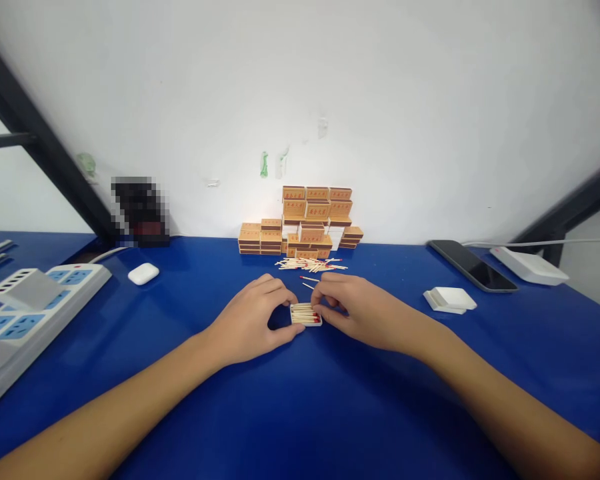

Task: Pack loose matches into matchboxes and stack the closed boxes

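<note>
A small white matchbox tray full of red-tipped matches lies on the blue table between my hands. My left hand curls round the tray's left side, fingers pinched on its edge. My right hand grips the tray's right end with closed fingertips. A loose heap of matches lies just beyond the tray. Behind it, against the white wall, stands a stack of orange matchboxes.
A white and blue power strip sits at the left, with a white earbud case near it. At the right lie a small white box, a dark phone and a white device with a cable. Black frame bars slant at both sides.
</note>
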